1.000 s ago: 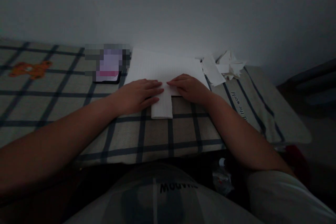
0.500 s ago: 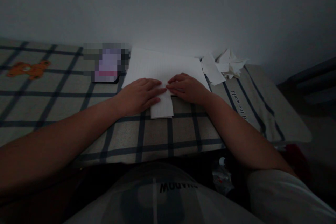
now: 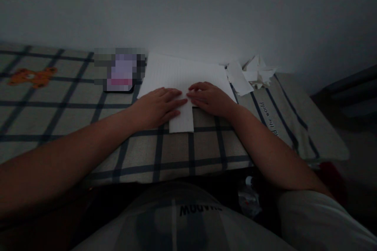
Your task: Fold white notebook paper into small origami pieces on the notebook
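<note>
A folded piece of white lined paper [image 3: 182, 123] lies in front of me, its near end on the checked cloth. My left hand [image 3: 157, 106] rests on its left side, fingers stretched out and slightly apart. From the right, my right hand [image 3: 212, 99] reaches in with fingers extended, their tips at the paper's right edge. Only a small gap separates the fingertips of the two hands. Behind them, larger white lined sheets [image 3: 167, 71] spread out flat. The upper part of the folded piece is partly covered by my fingers.
A phone [image 3: 121, 72], blurred out, lies left of the sheets. Crumpled paper [image 3: 259, 71] and a loose paper strip [image 3: 240, 78] sit at the right. An orange bear-shaped figure [image 3: 32, 77] is far left on the checked cloth [image 3: 138, 155]. A wall [image 3: 182, 11] rises behind.
The near end of the folded paper now lies flatter, its layers closer together. Both hands have stayed almost in the same place.
</note>
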`<state>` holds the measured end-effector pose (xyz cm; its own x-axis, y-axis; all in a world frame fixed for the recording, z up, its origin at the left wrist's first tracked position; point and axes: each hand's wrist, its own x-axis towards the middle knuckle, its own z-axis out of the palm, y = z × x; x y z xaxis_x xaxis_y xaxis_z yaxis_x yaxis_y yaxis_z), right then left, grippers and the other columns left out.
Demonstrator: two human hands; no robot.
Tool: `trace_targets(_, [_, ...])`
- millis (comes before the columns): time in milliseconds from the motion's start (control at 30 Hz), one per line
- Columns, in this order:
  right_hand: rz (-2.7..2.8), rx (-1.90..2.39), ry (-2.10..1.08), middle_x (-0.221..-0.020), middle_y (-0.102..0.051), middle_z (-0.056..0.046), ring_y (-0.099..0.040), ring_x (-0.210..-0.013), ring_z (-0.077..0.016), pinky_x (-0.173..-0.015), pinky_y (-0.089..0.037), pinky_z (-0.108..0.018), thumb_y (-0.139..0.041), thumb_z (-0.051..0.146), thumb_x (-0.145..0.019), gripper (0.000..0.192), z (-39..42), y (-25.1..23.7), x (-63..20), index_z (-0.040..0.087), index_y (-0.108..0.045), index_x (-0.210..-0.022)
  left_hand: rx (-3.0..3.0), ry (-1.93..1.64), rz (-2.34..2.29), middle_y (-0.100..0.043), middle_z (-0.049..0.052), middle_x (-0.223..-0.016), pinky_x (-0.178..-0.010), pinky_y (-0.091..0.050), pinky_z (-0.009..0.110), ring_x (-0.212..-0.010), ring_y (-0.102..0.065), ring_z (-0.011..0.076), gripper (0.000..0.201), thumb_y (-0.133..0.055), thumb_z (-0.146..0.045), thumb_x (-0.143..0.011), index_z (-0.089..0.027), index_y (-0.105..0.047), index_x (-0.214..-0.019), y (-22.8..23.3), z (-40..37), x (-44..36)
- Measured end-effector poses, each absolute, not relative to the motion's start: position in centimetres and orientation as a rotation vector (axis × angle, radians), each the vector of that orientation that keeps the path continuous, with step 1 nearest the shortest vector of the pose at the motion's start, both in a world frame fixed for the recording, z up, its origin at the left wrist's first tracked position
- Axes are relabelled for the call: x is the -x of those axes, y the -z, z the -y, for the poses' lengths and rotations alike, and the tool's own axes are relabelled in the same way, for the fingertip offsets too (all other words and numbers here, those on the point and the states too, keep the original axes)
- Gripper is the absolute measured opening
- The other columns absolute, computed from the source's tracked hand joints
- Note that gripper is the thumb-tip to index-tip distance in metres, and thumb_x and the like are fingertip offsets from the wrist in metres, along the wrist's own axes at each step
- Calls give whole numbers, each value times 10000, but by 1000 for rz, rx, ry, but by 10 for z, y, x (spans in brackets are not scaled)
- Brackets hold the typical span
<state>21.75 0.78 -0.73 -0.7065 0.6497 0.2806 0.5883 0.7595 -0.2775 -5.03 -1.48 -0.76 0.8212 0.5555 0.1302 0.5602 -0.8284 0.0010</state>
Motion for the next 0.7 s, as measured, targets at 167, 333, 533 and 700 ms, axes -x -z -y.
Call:
trace_targets(167, [2599,956,-239,-1337,-709,-120,-636,-1213,-257,-1090,-482,-472,-495,256,-1037,319,-8,6,-217,198,-771,-1187,2956,154,898,-484,173,-1615,-1253,-323,497,-1507,-437,313,551,-302,-413,-1106,-154,-497,-1552,8,15,50])
trace_targets(333, [2587,966,-247,-1343,-717,-124,-640,-1244,-246,-1104,-486,-446,-477,222,-1032,359,-7,4,-218,170,-751,-1258,2951,165,883,-476,185,-1619,-1250,-330,503,-1511,-435,317,554,-295,-412,-1110,-158,-491,-1562,8,16,49])
trace_targets(533, [2588,972,-261,-1298,-747,-123,-660,-1211,-250,-1089,-491,-461,-484,228,-1035,351,-6,1,-217,172,-774,-1223,2983,185,903,-466,187,-1627,-1267,-307,502,-1531,-414,313,546,-310,-395,-1109,-151,-498,-1560,9,15,50])
trace_targets(700, [2600,967,-238,-1272,-760,-103,-662,-1192,-241,-1090,-480,-450,-486,235,-1037,345,-7,2,-217,189,-783,-1205,2984,163,895,-450,156,-1645,-1288,-269,472,-1552,-385,286,553,-288,-402,-1115,-154,-467,-1576,11,14,50])
